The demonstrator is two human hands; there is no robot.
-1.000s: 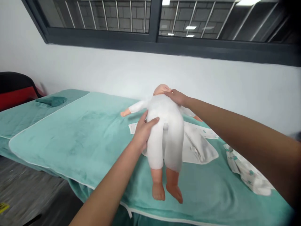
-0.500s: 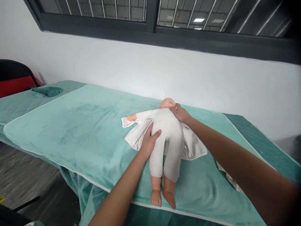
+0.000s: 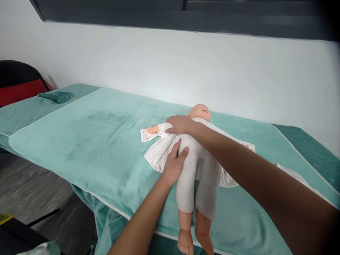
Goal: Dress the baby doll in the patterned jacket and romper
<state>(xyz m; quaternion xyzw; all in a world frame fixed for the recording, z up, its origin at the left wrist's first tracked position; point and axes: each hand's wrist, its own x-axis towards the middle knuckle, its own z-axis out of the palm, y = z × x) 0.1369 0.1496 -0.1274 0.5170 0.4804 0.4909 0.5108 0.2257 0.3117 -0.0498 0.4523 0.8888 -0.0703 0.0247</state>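
Now that the garment [image 3: 156, 154] bears the doll [image 3: 194, 152], my half-open left hand [image 3: 174, 165] steadies its hip, freeing my right hand [image 3: 181, 124], grip unclear

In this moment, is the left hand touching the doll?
Touching: the head view shows the left hand laid against the doll, its thumb over the upper leg.

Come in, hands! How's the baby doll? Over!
Left hand against baby doll near hip, right hand at its upper arm. Doll face-up on spread white top. Right forearm partly hiding its torso.
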